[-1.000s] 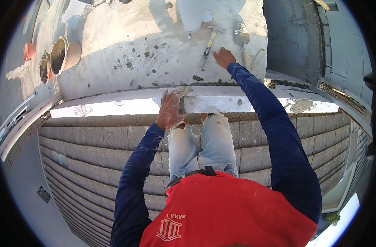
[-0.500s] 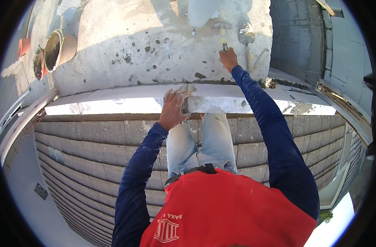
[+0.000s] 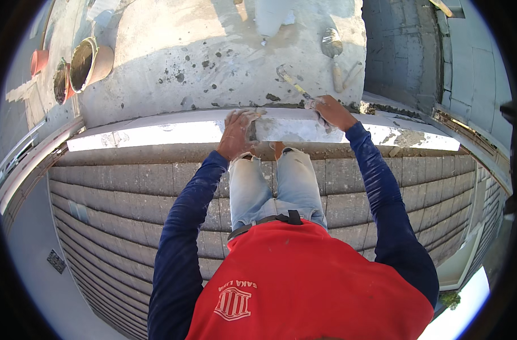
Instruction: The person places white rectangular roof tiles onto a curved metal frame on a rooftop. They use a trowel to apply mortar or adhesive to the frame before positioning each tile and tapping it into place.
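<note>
Head view, left to right: three buckets sit at the upper left of the frame, a small red one [image 3: 39, 62], a narrow dark-mouthed one [image 3: 62, 85] and a larger pale one [image 3: 102, 63]. Near the centre, the left hand [image 3: 234, 135] lies on the left white block [image 3: 156, 136] beside a grey joint, fingers extended, closed around nothing. Just right of that joint is the right white block [image 3: 292, 130], so at least two blocks; other joints are hard to tell. Right of centre, the right hand [image 3: 333, 113] is wrapped around the handle end of one hammer [image 3: 295, 86], whose head points to the upper left. One trowel [image 3: 331, 45] lies farther up. For good control, I'd keep the left palm flat and steady, clear of the hammer head, and the right grip firm but the wrist loose.
</note>
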Tool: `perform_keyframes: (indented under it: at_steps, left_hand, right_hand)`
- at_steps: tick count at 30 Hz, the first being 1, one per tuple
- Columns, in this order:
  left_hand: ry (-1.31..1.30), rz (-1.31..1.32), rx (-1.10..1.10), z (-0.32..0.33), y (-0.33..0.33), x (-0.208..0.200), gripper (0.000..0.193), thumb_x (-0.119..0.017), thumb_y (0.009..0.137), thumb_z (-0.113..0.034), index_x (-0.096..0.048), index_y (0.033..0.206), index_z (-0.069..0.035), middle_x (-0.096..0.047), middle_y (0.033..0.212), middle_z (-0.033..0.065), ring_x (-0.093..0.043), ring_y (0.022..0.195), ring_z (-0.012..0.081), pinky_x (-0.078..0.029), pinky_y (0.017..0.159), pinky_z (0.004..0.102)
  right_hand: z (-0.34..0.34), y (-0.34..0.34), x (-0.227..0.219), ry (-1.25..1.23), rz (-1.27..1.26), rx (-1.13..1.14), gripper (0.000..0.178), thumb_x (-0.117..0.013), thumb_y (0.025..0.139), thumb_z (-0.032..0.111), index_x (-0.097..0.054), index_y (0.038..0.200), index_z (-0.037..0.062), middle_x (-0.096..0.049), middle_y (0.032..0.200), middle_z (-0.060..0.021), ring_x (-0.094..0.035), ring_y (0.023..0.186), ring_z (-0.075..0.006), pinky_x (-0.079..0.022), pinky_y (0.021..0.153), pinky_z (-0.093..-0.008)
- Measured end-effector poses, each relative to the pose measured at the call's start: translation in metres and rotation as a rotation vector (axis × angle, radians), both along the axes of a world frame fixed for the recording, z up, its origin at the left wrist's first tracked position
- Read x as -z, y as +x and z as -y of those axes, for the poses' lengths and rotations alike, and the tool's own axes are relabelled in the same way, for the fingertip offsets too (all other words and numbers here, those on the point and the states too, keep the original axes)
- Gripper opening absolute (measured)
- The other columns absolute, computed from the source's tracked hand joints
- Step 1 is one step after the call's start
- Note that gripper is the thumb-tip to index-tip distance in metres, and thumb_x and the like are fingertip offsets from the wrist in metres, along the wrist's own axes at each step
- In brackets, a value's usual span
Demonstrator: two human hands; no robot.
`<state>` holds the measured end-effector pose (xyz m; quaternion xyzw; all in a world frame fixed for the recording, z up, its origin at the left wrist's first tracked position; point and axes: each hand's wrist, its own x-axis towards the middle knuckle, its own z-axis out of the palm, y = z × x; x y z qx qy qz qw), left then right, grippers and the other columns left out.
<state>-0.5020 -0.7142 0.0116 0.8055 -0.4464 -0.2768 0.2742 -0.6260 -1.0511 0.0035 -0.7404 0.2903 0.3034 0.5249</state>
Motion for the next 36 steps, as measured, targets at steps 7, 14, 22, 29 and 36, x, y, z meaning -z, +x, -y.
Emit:
perform_keyframes:
  at_steps: [7,14,22,29,36]
  left_hand:
    - [-0.050,-0.003,-0.042,-0.004,-0.004,0.008,0.090,-0.092,0.059,-0.023,-0.052,0.139,-0.019,-0.056,0.136,0.0107,-0.042,0.136,0.0333,-0.024,0.119,0.0517]
    - [-0.063,-0.004,-0.027,-0.007,-0.004,0.008,0.092,-0.093,0.058,-0.025,-0.051,0.140,-0.020,-0.054,0.139,0.0117,-0.040,0.137,0.0351,-0.024,0.118,0.0529]
    - [-0.049,-0.004,-0.036,-0.007,-0.004,0.008,0.095,-0.094,0.055,-0.025,-0.052,0.141,-0.018,-0.052,0.142,0.0094,-0.039,0.139,0.0339,-0.024,0.118,0.0515]
    - [-0.054,-0.047,-0.049,-0.004,-0.005,0.005,0.092,-0.094,0.057,-0.021,-0.051,0.139,-0.021,-0.055,0.138,0.0091,-0.038,0.139,0.0357,-0.022,0.120,0.0533]
    - [-0.021,0.016,-0.038,-0.007,-0.006,0.009,0.090,-0.093,0.059,-0.025,-0.053,0.139,-0.020,-0.054,0.140,0.0101,-0.037,0.140,0.0344,-0.024,0.119,0.0523]
  right_hand:
    - [-0.016,0.065,0.024,-0.057,0.021,-0.446,0.037,-0.058,0.094,0.030,-0.068,0.089,-0.0045,-0.070,0.081,-0.0221,-0.068,0.073,-0.0322,-0.051,0.071,-0.0432]
    - [-0.034,0.072,0.028,-0.204,0.079,-0.570,0.038,-0.058,0.095,0.031,-0.071,0.086,-0.0039,-0.070,0.073,-0.0156,-0.068,0.068,-0.0262,-0.050,0.064,-0.0420]
    - [-0.031,0.063,0.022,-0.039,0.085,-0.275,0.041,-0.055,0.091,0.031,-0.069,0.068,-0.0003,-0.066,0.062,-0.0161,-0.065,0.058,-0.0288,-0.050,0.063,-0.0412]
    - [-0.022,0.087,0.015,-0.164,0.284,-0.794,0.040,-0.055,0.092,0.030,-0.069,0.082,-0.0067,-0.071,0.076,-0.0207,-0.070,0.071,-0.0334,-0.053,0.071,-0.0444]
    - [-0.038,0.084,0.042,-0.258,0.094,-0.708,0.043,-0.059,0.086,0.034,-0.072,0.081,-0.0058,-0.072,0.086,-0.0266,-0.069,0.076,-0.0374,-0.052,0.077,-0.0461]
